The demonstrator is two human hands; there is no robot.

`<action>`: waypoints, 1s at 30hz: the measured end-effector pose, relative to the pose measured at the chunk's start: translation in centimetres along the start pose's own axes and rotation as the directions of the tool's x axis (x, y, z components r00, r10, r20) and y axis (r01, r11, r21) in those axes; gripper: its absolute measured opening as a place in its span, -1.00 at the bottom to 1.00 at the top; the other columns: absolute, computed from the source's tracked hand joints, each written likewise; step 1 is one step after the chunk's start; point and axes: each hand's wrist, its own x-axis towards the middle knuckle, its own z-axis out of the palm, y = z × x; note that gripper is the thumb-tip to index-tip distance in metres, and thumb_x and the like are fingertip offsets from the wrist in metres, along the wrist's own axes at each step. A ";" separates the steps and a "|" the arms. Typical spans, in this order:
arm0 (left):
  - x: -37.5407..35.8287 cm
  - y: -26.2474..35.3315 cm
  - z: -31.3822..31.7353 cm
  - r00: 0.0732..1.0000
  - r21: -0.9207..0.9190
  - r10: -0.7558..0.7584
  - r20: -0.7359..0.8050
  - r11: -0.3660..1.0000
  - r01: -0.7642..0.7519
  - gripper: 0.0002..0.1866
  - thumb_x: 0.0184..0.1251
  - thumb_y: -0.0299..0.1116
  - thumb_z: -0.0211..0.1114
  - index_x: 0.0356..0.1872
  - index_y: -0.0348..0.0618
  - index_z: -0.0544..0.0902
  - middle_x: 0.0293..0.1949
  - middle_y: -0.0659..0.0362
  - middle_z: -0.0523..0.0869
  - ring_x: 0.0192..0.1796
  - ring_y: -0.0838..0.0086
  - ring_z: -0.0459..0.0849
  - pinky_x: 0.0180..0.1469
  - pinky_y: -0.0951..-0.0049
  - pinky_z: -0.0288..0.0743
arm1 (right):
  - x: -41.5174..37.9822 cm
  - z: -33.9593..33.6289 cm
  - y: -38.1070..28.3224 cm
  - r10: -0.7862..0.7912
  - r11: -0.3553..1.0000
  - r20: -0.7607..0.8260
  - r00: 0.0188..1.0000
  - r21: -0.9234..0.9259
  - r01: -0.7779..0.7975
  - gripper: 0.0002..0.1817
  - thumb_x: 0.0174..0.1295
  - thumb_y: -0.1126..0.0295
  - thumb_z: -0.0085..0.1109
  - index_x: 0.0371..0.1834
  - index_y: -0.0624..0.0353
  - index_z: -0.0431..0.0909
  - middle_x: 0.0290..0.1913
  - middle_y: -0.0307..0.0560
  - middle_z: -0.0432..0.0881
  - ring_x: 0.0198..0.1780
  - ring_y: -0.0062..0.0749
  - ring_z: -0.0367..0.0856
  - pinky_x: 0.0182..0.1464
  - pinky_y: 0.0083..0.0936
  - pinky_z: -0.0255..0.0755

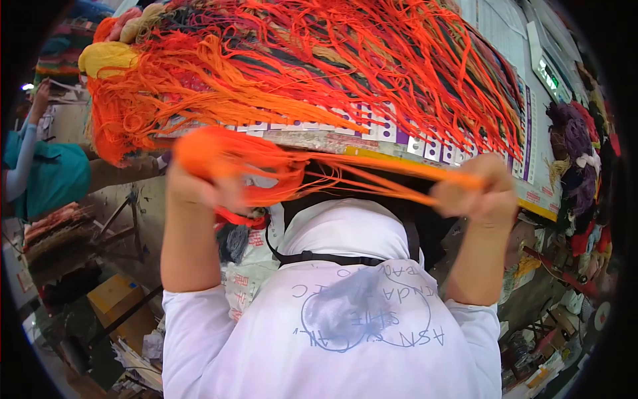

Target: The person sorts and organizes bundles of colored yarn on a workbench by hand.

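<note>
Orange yarn (292, 166) is stretched between my two hands, above my lap and in front of the table's near edge. My left hand (203, 189) is closed round the thick looped end of the bundle, slightly blurred. Thinner strands run across to my right hand (478, 189), whose fingers are closed on their other end. Just beyond my hands, long loose strands of orange, red and dark yarn (299, 66) cover the table (319, 141).
A digital device (548, 70) with a lit display sits at the back right. Purple yarn (578, 139) hangs at the right. Another person in teal (56, 176) is at the far left. A cardboard box (123, 306) is on the floor.
</note>
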 end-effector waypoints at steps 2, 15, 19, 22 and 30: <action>-5.7 3.9 -1.6 0.845 -0.305 -0.136 -0.517 0.952 -0.034 -0.78 0.32 -0.24 0.13 -0.46 -0.13 0.47 -0.82 0.40 0.19 -0.83 0.63 0.16 -0.76 0.55 0.11 | -5.1 -4.9 -4.1 -0.058 0.994 -0.251 0.966 0.079 0.080 -0.78 0.32 0.31 0.03 -0.47 0.10 0.33 -0.70 -0.34 0.08 -0.71 -0.66 0.03 -0.67 -0.63 -0.05; -18.8 16.3 -8.0 0.168 -0.130 -0.029 -0.985 0.766 -0.630 -0.80 0.46 -0.39 -0.09 -0.15 -0.25 0.48 -0.69 0.36 0.16 -0.72 0.68 0.08 -0.68 0.61 0.00 | -45.8 -24.7 -29.6 -0.516 0.825 -0.856 0.031 -0.487 0.286 -0.56 0.44 0.33 -0.27 0.34 0.23 0.19 -0.66 -0.38 0.06 -0.71 -0.69 -0.02 -0.64 -0.68 -0.03; -9.3 9.5 -4.0 0.434 -0.284 -0.075 -0.898 0.852 -0.441 -0.68 0.43 -0.44 -0.05 0.12 -0.36 0.39 -0.63 0.39 0.16 -0.67 0.74 0.08 -0.66 0.67 0.02 | -21.5 -10.9 -20.8 -0.467 0.875 -0.814 0.346 -0.481 0.049 -0.46 0.35 0.43 -0.16 0.37 0.38 0.05 -0.52 -0.37 0.15 -0.63 -0.76 0.01 -0.64 -0.76 -0.04; -0.6 1.5 0.8 0.473 -0.396 -0.327 -0.818 0.917 -0.052 -0.53 0.37 -0.37 0.07 0.25 -0.35 0.29 -0.60 0.43 0.18 -0.65 0.79 0.12 -0.71 0.74 0.07 | -8.2 -4.6 -9.6 -0.227 0.917 -0.848 0.479 -0.352 -0.188 -0.58 0.21 0.32 0.11 0.10 0.33 0.46 -0.56 -0.45 0.30 -0.60 -0.89 0.10 -0.62 -0.84 -0.02; 8.7 -10.8 7.2 0.323 -0.405 -0.729 -0.603 0.629 0.663 -0.69 0.34 -0.37 0.10 0.05 -0.26 0.43 -0.64 0.41 0.26 -0.70 0.74 0.17 -0.67 0.63 0.14 | 3.0 -2.8 7.9 -0.105 0.570 -0.586 0.803 -0.697 -0.434 -0.84 0.09 0.38 0.25 -0.38 0.26 0.68 -0.48 -0.21 0.60 -0.49 -0.61 0.51 -0.41 -0.64 0.37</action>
